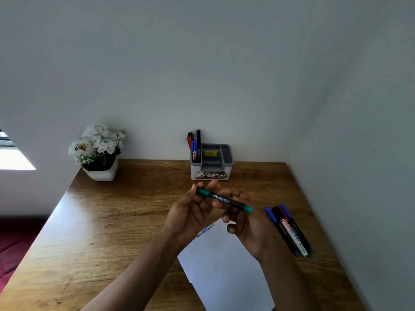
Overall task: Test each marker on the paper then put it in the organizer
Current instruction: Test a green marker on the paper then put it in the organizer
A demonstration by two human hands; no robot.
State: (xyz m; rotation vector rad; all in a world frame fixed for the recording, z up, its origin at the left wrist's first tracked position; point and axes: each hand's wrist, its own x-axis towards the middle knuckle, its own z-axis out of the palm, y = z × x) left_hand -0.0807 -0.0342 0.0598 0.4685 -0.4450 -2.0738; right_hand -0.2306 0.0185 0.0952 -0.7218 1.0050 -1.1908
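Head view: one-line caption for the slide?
Both hands, left hand and right hand, hold a green marker above the paper, organizer behind.

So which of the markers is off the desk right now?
The green marker, held level between the left hand and right hand. The others lie beside the paper or stand in the organizer.

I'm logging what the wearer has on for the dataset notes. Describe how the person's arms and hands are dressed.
Both forearms are bare as far as the picture shows: no sleeve reaches into view. The left hand and the right hand wear no gloves. No watch, bracelet or ring can be made out on either wrist or on the fingers, though some fingers are partly hidden.
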